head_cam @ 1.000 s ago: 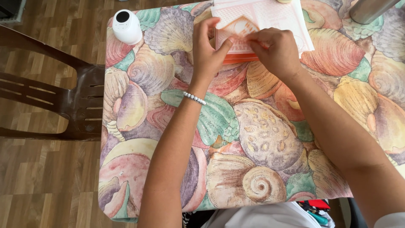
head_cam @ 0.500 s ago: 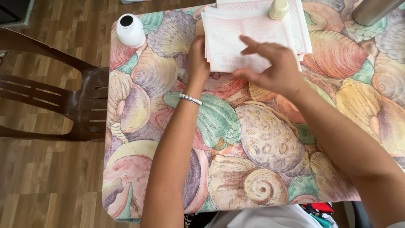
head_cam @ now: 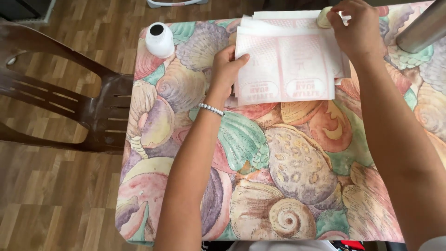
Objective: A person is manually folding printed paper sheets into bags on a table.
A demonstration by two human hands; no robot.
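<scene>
two hands (head_cam: 226, 69), one paper stack (head_cam: 288, 65), one white bottle (head_cam: 159, 40)

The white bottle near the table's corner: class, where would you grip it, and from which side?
Grip the white bottle around its round body, coming from above or the open chair side. It stands upright, apart from the paper stack, and its narrower top seems to offer less hold.

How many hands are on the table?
2. The left hand presses the near-left edge of the white printed paper sheets; the right hand grips a small cream round thing at their far edge.
</scene>
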